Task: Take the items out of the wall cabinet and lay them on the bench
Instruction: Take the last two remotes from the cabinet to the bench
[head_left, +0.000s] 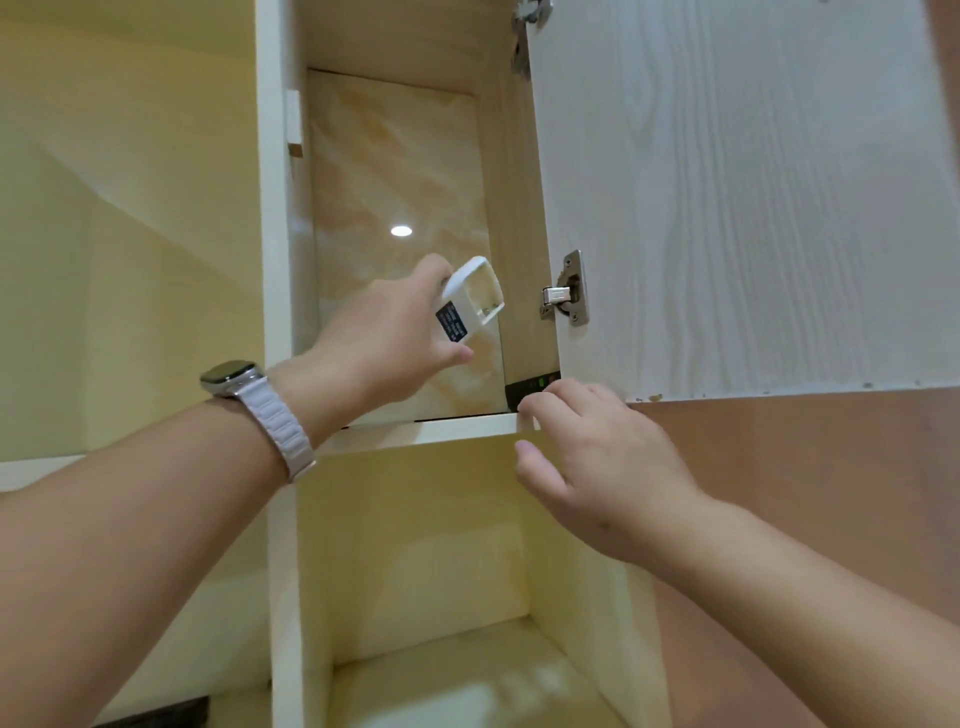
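head view, looking up into the wall cabinet (275, 208). the cabinet door (753, 208), pale wood grain, stands swung open at right, held by a metal hinge (569, 293). upper compartment: glossy marbled back panel, wood-toned side wall, white shelf (447, 428) as its floor; below it, a lower compartment (441, 571) with cream walls. the left hand (384, 343), with a wristwatch (231, 376) on a white strap, is raised in front of the upper compartment, fingers and thumb wrapped round a white plastic charger-like unit (470, 299) bearing a black label, held tilted and clear of the shelf. the right hand (597, 457) is at the shelf's right front corner, fingers bent, fingertips touching a small black item (524, 389) with green lights that lies on the shelf, thumb under the shelf edge; whether it grips the item cannot be told.
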